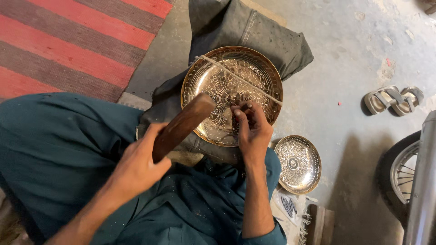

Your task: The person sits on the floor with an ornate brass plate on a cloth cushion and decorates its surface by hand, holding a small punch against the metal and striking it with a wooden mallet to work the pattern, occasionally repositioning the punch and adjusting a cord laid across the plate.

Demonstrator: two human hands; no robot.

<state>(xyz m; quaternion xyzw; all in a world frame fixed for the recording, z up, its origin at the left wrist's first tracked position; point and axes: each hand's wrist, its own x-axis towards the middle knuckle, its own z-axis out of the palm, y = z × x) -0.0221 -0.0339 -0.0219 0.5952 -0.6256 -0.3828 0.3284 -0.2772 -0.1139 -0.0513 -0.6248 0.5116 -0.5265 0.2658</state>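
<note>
Teal cloth point(59, 149) covers the person's lap and knees closest to the camera. Above it, the left hand point(136, 165) has its grip wrapped tight round the lower end of a wooden mallet point(181, 124), whose thick head tilts up and to the right over the large engraved brass plate point(218, 72). The right hand point(254, 131) comes in from below; its grip is pinched, fingertips point(240, 113) pressed together on a small dark tool point(237, 119) that stands against the patterned face of the plate, just right of the mallet head. The plate lies propped on a grey folded cloth point(254, 31) between the knees, and a pale cord point(240, 79) runs slantwise across its face. To the right of the right forearm, a smaller engraved dish point(297, 164) rests on the concrete floor point(345, 54), with a small packet of dark tools point(289, 205) just below it. Farther off lie a pair of sandals point(393, 100), a wheel point(402, 174) at the right edge, and a red striped rug point(77, 41) at upper left.
</note>
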